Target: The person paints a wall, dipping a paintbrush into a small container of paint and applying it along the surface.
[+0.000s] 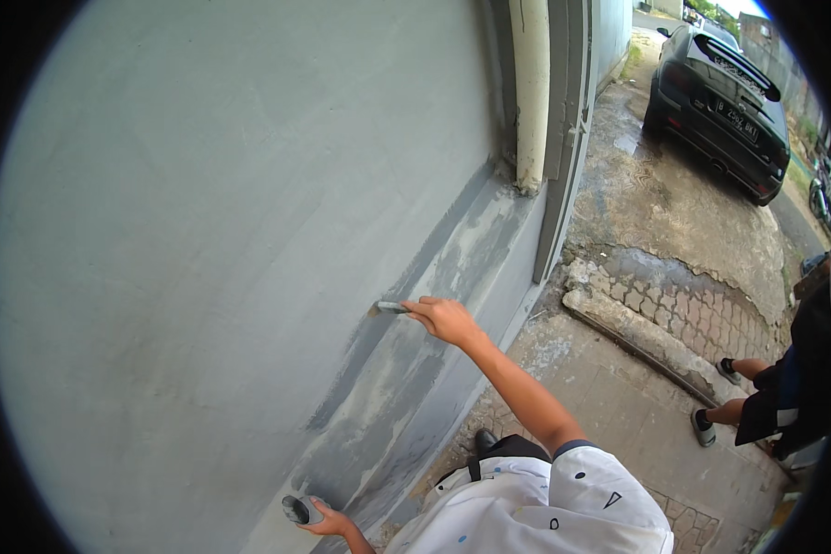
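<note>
My right hand (pixel 444 320) grips a paintbrush (pixel 392 307) by its handle, with the bristles against the grey wall (pixel 201 228). A band of darker, wet-looking grey paint (pixel 356 353) runs along the wall's foot, just above a ledge (pixel 415 360) with patchy grey and whitish paint. Lower down, my left hand (pixel 327 521) is wrapped around a small cup (pixel 305 510) with dark grey paint inside, held over the ledge. The brush's bristles are only partly visible.
A whitish pipe (pixel 530 97) comes down to the ledge's far end, beside a grey metal door frame (pixel 561 138). On the right, a person in sandals (pixel 769 401) stands on the paving near a raised concrete edge (pixel 637 346). Beyond is a parked black car (pixel 720 111).
</note>
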`<action>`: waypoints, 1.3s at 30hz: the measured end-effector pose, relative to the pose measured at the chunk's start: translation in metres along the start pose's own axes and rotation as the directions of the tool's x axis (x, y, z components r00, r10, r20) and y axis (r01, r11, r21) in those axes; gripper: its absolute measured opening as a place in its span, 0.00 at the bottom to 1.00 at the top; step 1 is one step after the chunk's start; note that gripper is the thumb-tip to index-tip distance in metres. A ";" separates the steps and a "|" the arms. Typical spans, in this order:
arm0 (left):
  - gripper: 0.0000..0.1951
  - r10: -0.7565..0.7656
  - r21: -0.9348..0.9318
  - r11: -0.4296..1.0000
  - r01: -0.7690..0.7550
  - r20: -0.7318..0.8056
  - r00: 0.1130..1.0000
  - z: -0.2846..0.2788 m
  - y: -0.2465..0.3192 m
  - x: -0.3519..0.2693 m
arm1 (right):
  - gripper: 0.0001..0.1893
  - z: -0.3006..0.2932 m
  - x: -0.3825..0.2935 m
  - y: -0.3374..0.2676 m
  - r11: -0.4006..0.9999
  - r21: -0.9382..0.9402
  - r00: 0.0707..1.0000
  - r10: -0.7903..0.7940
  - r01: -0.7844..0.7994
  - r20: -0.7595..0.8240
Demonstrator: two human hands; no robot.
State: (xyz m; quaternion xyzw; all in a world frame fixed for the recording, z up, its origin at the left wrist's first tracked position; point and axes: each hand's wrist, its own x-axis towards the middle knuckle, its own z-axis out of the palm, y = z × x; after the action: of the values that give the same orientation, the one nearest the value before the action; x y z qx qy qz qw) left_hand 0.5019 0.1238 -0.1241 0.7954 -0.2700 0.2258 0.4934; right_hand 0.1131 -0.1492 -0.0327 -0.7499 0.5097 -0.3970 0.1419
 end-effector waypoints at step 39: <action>0.35 -0.062 -0.062 0.996 0.060 -0.031 0.998 0.000 -0.006 -0.007 | 0.14 0.028 -0.035 -0.009 0.952 0.006 0.943 0.303 -0.305 -0.138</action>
State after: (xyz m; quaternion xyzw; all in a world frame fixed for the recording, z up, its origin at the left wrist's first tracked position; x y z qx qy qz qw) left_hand 0.5001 0.1271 -0.1325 0.7840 -0.2443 0.2153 0.5285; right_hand 0.1342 -0.1196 -0.0611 -0.6341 0.6311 -0.4171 0.1601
